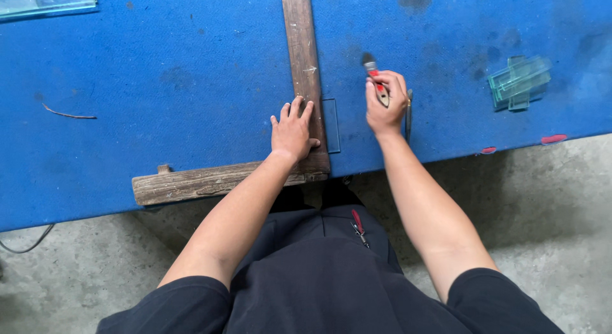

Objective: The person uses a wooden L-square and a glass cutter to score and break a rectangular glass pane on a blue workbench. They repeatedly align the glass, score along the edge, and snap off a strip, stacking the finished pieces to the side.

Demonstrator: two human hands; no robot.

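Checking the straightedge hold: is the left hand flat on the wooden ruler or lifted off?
Flat on it. The left hand lies palm down, fingers spread, on the wooden ruler beside the small glass strip.

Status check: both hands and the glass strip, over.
Left hand flat on wooden square. Right hand grips red-marked cutter. Glass strip beside the square, nothing blocking it.
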